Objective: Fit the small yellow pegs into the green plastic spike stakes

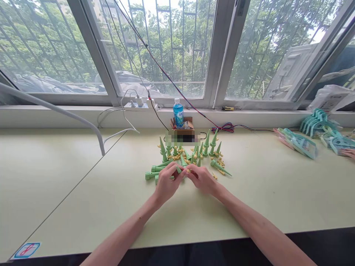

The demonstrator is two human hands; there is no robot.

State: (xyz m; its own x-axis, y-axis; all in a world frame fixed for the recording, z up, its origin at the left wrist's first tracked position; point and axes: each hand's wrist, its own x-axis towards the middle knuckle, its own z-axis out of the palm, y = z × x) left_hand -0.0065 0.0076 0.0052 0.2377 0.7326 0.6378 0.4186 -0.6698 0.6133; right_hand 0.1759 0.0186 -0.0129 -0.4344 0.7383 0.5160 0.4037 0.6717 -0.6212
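Note:
My left hand [168,181] is closed around a green plastic plant-watering spike [179,169], whose tip shows above the fingers. Pinched in the fingertips of my right hand [202,178] is a small yellow plastic valve [188,170], right against the left fingertips. Whether the two parts touch is hidden by the fingers. Just beyond my hands, several green spikes [162,149] stand upright, with small yellow valves [221,162] scattered among them. More green spikes [151,175] lie flat beside my left hand. Another spike [220,167] lies to the right of the pile.
A blue-labelled bottle [178,113] and a small cardboard box [183,130] stand behind the pile. Coiled red and blue wire [226,128] lies by the sill. Bagged hangers [298,142] sit at right, near another person's hand [348,152]. A thick white cable [83,117] hangs at left.

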